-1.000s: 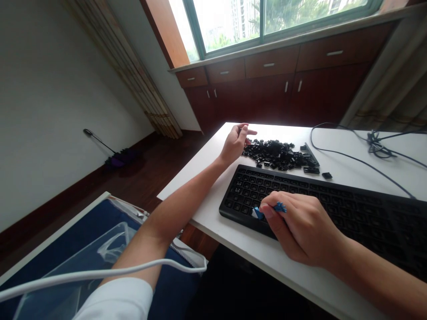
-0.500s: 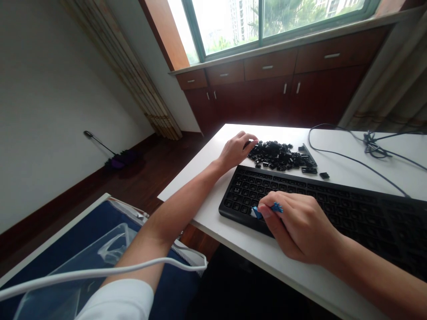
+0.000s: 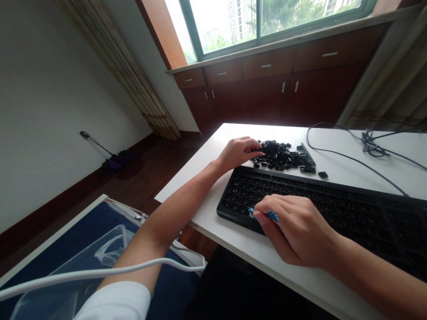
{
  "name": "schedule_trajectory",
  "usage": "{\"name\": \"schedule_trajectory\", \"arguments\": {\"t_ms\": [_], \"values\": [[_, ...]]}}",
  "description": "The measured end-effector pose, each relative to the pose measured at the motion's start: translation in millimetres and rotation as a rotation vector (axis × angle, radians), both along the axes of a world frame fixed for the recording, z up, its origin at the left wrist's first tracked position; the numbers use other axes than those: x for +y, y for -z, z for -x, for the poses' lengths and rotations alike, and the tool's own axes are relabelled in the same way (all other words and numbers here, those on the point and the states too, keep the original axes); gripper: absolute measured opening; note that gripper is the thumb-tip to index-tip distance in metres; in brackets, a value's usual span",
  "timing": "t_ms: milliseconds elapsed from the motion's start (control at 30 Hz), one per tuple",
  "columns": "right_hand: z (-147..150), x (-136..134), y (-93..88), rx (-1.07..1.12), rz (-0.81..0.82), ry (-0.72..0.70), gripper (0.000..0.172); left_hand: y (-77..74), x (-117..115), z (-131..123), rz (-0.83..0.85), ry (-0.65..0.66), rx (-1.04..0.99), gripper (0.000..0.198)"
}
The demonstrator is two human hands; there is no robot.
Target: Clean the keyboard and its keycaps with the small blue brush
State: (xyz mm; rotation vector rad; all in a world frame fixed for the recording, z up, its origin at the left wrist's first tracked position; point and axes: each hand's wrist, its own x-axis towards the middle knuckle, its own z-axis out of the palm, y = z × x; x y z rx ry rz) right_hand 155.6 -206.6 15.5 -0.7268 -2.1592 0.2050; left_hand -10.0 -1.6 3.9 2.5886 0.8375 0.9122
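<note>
On the white table lies a black keyboard point(image 3: 276, 182), its rows showing open sockets where keycaps are off. Just beyond its left half is a heap of loose black keycaps point(image 3: 280, 153). My left hand point(image 3: 235, 152) reaches to the heap's left edge, thumb and forefinger apart with dark keycaps between and beside them. Over the keyboard's front left part, my right hand point(image 3: 296, 226) is closed on a small blue tool with a ragged end point(image 3: 273, 216). The tool's middle is hidden in my fingers, so its kind is unclear.
A black cable point(image 3: 353, 155) loops across the table point(image 3: 196, 189) behind the keyboard. One keycap point(image 3: 323, 174) lies apart from the heap. At lower left, a white cord point(image 3: 133, 266) crosses in front of my left forearm, above a dark blue surface with clear plastic.
My left hand has shifted slightly right and down, and its thumb and forefinger reach further into the keycaps. My right hand keeps the blue tool, now tilted a little differently.
</note>
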Motion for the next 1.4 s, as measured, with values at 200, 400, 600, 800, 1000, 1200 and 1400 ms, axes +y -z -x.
{"name": "schedule_trajectory", "arguments": {"t_ms": [200,400,600,800,1000,1200,1400], "values": [[0.7,1.2,-0.4,-0.008,-0.023,-0.057,0.011,1.9,-1.3,1.0,0.005,0.089,0.033,0.020],[0.6,1.6,1.6,-0.075,-0.026,-0.074,0.016,2.9,-0.8,0.2,-0.016,0.116,0.051,0.022],[0.7,0.3,-1.8,-0.002,-0.012,0.048,0.008,-0.7,-3.3,-1.2,-0.063,0.118,0.089,0.027],[0.6,-0.2,-2.3,0.031,-0.035,0.070,0.007,-4.4,-6.2,-1.0,-0.008,0.171,0.067,0.029],[0.9,-0.3,0.0,0.018,-0.012,0.041,0.008,-4.2,-3.9,-1.0,-0.010,0.207,0.097,0.025],[2.3,1.2,-2.6,0.003,-0.038,0.055,0.011,-3.3,-3.8,-2.0,-0.014,0.166,0.117,0.025],[1.3,1.1,-2.7,0.008,-0.071,0.033,0.018,-2.9,-3.4,-2.6,-0.028,0.165,0.081,0.024]]}}
